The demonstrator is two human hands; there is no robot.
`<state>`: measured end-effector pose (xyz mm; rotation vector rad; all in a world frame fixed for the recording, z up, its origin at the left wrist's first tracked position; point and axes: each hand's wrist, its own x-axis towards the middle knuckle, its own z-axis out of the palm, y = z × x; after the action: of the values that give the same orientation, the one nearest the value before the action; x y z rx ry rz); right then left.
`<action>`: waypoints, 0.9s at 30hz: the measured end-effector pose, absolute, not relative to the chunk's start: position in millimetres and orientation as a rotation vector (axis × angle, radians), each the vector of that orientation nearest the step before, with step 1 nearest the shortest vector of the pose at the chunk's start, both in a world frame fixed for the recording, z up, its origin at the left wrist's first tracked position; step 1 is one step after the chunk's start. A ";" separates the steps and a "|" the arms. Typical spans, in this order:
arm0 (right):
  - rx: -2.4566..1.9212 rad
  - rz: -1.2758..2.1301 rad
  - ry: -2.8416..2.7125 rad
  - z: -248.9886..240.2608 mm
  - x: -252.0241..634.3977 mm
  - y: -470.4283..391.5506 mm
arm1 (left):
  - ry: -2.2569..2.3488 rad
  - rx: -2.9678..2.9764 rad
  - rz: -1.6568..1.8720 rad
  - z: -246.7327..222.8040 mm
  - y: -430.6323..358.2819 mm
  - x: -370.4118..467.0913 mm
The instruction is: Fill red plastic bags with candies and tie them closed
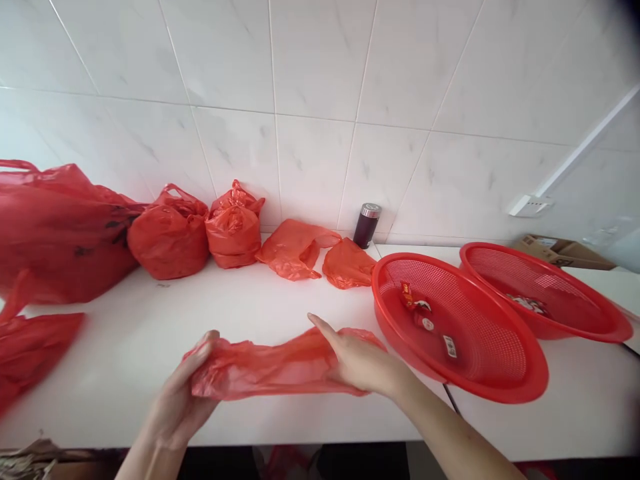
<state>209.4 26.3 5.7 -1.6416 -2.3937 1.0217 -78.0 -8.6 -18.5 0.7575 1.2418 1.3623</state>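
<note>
A thin red plastic bag (pixel 280 367) is stretched lengthwise between my hands, low over the white table. My left hand (pixel 183 393) is closed round its bunched left end, thumb on top. At the other end, my right hand (pixel 363 363) has hold of the film, its thumb lifted and pointing up to the left. The other fingers of that hand are mostly hidden by the plastic. Just right of it stands a red perforated plastic basket (pixel 530 380) with a few small wrapped packets (pixel 417 307) inside.
Filled red bags (pixel 167 233) line the tiled wall at the left, one large. Two loose red bags (pixel 295 247) lie beside a dark flask (pixel 367 227). A second red basket (pixel 613 327) and a cardboard box (pixel 565 252) are at right. Another red bag (pixel 35 353) is at left.
</note>
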 end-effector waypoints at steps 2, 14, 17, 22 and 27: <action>-1.682 1.012 -2.373 16.2 210.7 20.9 | 1.325 0.723 1.350 -20.3 3.4 -80.8; -1.508 0.815 -2.406 -12.2 183.5 10.1 | 2.004 2.374 0.971 -11.2 -25.0 6.6; -1.557 0.568 -2.476 -22.6 187.7 8.8 | 2.143 2.353 0.589 -41.2 -9.2 -5.4; -1.676 0.581 -2.468 -26.3 213.3 19.7 | 2.156 2.237 0.303 -68.7 1.8 -53.0; -1.788 0.720 -2.366 -30.2 229.2 41.9 | 1.674 2.258 0.431 -53.6 -8.1 -61.9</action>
<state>229.2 41.9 -30.2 -1.7884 -2.3657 0.7198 -61.9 -8.1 -53.6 2.2583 1.6739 0.4313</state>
